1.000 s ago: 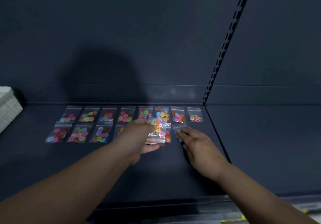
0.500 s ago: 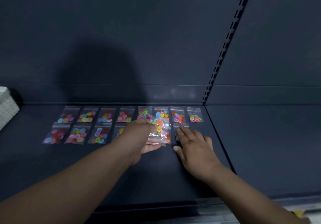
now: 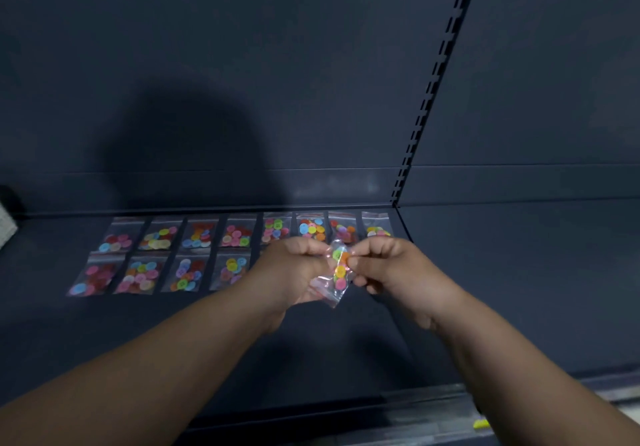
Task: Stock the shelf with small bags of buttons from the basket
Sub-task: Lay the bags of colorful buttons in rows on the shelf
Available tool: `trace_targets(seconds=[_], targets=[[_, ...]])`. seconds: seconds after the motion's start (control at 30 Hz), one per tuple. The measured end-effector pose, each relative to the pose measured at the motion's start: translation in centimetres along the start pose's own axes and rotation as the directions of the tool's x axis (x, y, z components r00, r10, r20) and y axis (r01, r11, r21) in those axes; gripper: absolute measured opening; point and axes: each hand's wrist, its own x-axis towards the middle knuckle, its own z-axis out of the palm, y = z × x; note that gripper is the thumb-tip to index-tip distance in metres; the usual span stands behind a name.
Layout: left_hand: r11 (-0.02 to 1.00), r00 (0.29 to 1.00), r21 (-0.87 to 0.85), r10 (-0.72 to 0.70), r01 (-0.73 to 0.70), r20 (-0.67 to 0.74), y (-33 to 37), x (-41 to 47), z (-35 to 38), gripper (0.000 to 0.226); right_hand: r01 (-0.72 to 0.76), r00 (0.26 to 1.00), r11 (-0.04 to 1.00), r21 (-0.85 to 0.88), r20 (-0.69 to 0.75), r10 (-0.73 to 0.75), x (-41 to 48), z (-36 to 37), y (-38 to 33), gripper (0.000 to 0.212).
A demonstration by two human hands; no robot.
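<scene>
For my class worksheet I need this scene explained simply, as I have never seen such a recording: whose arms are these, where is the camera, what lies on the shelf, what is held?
No machine here: a person wears one camera on the head, looking forward and down, so the two arms entering from below are that person's own. The left hand and right hand meet above a dark shelf and both pinch a small clear bag of buttons, held off the surface. Behind them more such bags lie flat in two rows: a back row of eight and a front row, where four show before the hands hide the rest. A pale object at the left edge is cropped too much to name.
</scene>
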Motion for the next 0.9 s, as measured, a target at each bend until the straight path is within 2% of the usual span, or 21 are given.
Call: trace_targets(seconds=[0.1, 0.17, 0.2, 0.23, 0.27, 0.33, 0.4, 0.5, 0.63, 0.7, 0.8, 0.9], targets=[[0.995, 0.999, 0.092, 0.043, -0.043, 0.011, 0.0, 0.0, 0.1, 0.01, 0.113, 0.978, 0.99, -0.081, -0.164, -0.125, 0.2, -1.5, 0.4, 0.023], [0.974, 0.994, 0.202, 0.106, -0.101, -0.013, -0.3, 0.2, 0.0, 0.008, 0.199, 0.887, 0.929, -0.311, -0.347, -0.305, 0.4, -3.1, 0.6, 0.024], [0.952, 0.989, 0.275, 0.148, -0.136, -0.022, -0.4, 0.4, -0.1, 0.008, 0.195, 0.83, 0.864, -0.464, -0.392, -0.398, 0.4, -3.8, 0.8, 0.021], [0.923, 0.983, 0.348, 0.184, -0.166, -0.018, -0.5, 0.5, -0.1, 0.01, 0.169, 0.8, 0.78, -0.603, -0.379, -0.466, 0.3, -4.5, 1.1, 0.017], [0.89, 0.978, 0.414, 0.209, -0.191, 0.001, -0.7, 0.6, -0.1, 0.013, 0.138, 0.809, 0.684, -0.717, -0.316, -0.495, 0.2, -5.1, 1.6, 0.016], [0.82, 0.969, 0.521, 0.238, -0.235, 0.064, -1.0, 0.8, -0.2, 0.021, 0.115, 0.892, 0.49, -0.864, -0.128, -0.434, -0.1, -5.6, 3.1, 0.023], [0.742, 0.96, 0.612, 0.254, -0.274, 0.121, -1.3, 0.9, -0.2, 0.028, 0.131, 0.916, 0.398, -0.908, -0.043, -0.4, -0.7, -5.4, 4.4, 0.031], [0.589, 0.941, 0.736, 0.266, -0.332, 0.211, -1.5, 0.8, 0.0, 0.036, 0.168, 0.889, 0.377, -0.911, -0.026, -0.458, -1.0, -4.7, 5.0, 0.039], [0.308, 0.882, 0.838, 0.297, -0.451, 0.366, -1.6, 0.9, 0.7, 0.047, 0.15, 0.945, 0.335, -0.93, 0.036, -0.324, -0.8, -4.1, 5.2, 0.047], [0.203, 0.862, 0.852, 0.282, -0.483, 0.422, -1.6, 1.2, 1.1, 0.046, 0.151, 0.955, 0.294, -0.944, 0.062, -0.291, -0.8, -4.2, 5.5, 0.051], [0.129, 0.843, 0.849, 0.267, -0.512, 0.467, -1.5, 1.4, 1.6, 0.047, 0.137, 0.958, 0.278, -0.951, 0.055, -0.283, -0.9, -4.1, 5.4, 0.057], [0.128, 0.839, 0.847, 0.271, -0.517, 0.471, -1.6, 1.6, 1.7, 0.046, 0.146, 0.956, 0.28, -0.949, 0.063, -0.286, -0.8, -4.0, 5.2, 0.052]])
